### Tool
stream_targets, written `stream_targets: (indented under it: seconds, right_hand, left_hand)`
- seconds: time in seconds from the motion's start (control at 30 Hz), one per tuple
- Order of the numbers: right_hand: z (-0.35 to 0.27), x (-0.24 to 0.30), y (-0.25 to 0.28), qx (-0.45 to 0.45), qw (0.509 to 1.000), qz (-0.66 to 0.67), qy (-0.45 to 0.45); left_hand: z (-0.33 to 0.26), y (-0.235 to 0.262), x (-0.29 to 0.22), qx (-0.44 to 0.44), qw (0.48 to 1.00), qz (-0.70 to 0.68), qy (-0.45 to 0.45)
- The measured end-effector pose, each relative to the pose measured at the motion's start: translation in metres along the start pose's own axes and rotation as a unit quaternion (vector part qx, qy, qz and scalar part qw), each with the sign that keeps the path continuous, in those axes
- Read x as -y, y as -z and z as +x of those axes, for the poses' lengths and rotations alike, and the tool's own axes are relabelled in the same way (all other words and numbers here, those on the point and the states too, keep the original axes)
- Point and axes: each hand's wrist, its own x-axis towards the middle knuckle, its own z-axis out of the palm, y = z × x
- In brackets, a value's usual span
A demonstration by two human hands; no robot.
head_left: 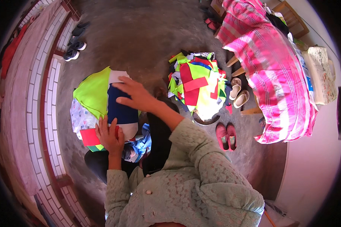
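In front of me on the left is a rounded mound of cloth pieces, perhaps lying over something I cannot make out. A yellow-green cloth piece (91,92) covers its far left part, beside a navy cloth piece (120,109). Below these show a pale printed cloth (80,116) and a red cloth piece (89,137). My left hand (110,138) rests on the near side of the mound, fingers stretched out, at the red piece. Over the navy cloth is my right hand (135,94), palm down with fingers apart; whether it touches the cloth I cannot tell.
A heap of coloured cloth scraps (201,81) stands ahead to the right. Beside it are beige shoes (238,92) and red shoes (226,136). A pink checked cloth (271,72) drapes furniture on the right. Dark shoes (74,51) stand by the white brick wall (36,94).
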Motion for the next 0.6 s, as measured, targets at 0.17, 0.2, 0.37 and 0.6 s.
stream_targets:
  seconds: [0.17, 0.2, 0.37, 0.6]
  right_hand:
    - [-0.056, -0.056, 0.067, -0.157, 0.960, 0.120, -0.199]
    - [-0.077, -0.072, 0.076, -0.186, 0.932, 0.159, -0.266]
    - [-0.209, -0.168, 0.089, -0.315, 0.756, 0.269, -0.507]
    - [-0.297, -0.220, 0.097, -0.433, 0.589, 0.309, -0.608]
  left_hand:
    - [0.004, -0.003, -0.003, 0.001, 1.000, 0.014, -0.006]
    - [0.003, -0.003, -0.003, 0.002, 1.000, 0.019, -0.005]
    - [0.003, -0.009, -0.001, 0.007, 0.999, 0.035, -0.011]
    - [0.004, -0.013, 0.000, 0.019, 0.999, 0.043, -0.006]
